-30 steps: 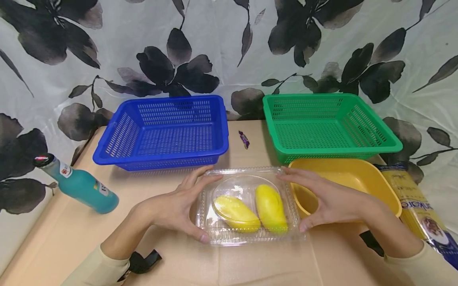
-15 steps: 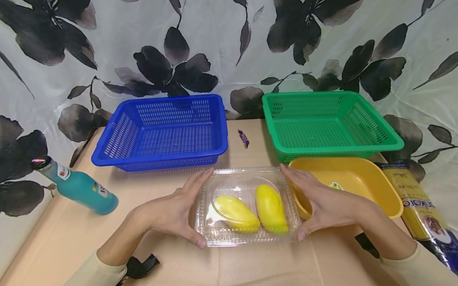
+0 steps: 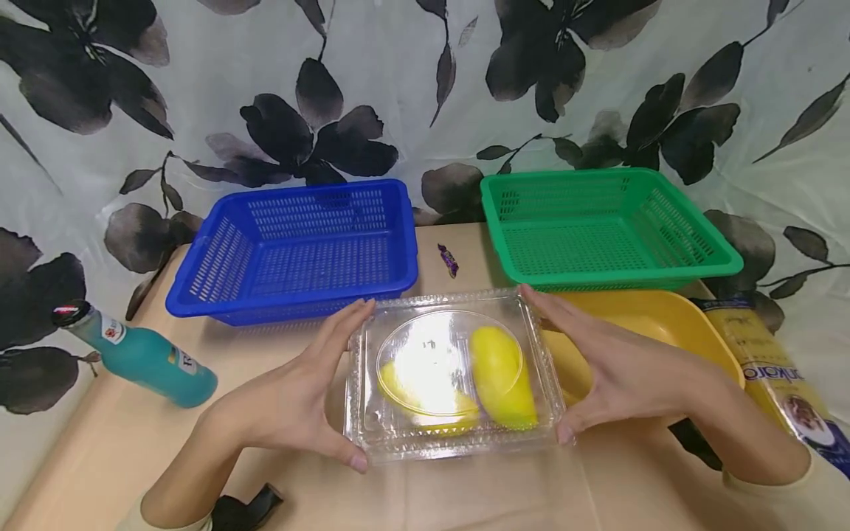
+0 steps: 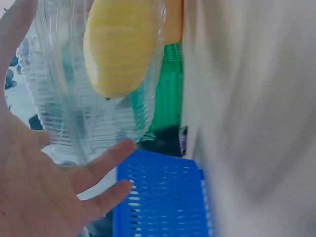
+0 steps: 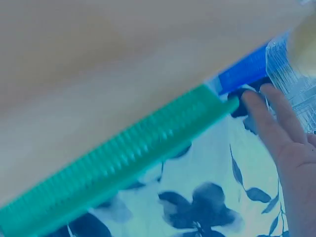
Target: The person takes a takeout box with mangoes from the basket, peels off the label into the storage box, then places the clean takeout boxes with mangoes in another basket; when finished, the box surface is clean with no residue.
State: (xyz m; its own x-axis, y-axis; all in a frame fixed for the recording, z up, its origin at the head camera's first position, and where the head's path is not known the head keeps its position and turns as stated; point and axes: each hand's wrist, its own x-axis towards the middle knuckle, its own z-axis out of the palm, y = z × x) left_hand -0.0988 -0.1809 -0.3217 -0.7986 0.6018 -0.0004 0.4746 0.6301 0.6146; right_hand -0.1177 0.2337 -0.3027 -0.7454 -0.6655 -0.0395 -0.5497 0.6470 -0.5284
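A clear plastic clamshell container (image 3: 458, 446) with two yellow mangoes (image 3: 505, 376) inside is held between both hands in the head view. My left hand (image 3: 292, 405) grips its left side, thumb at the near corner and fingers at the far one. On the right side my right hand (image 3: 631, 369) holds it the same way. The left wrist view shows the container (image 4: 74, 113) raised off the table, with one mango (image 4: 118, 49) seen through its wall. Glare on the lid covers much of the left mango. In the right wrist view only the container's edge (image 5: 281, 59) shows.
A blue basket (image 3: 292, 306) and a green basket (image 3: 624, 280) stand at the back, a small purple-wrapped candy (image 3: 448, 260) between them. Right of the container are a yellow bin (image 3: 697, 332) and a pasta packet (image 3: 777, 376). A turquoise bottle (image 3: 159, 369) lies at left.
Both hands have lifted the container from the table and brought it slightly left and closer to the camera, tilting it a little. Glare now spreads over its lid.
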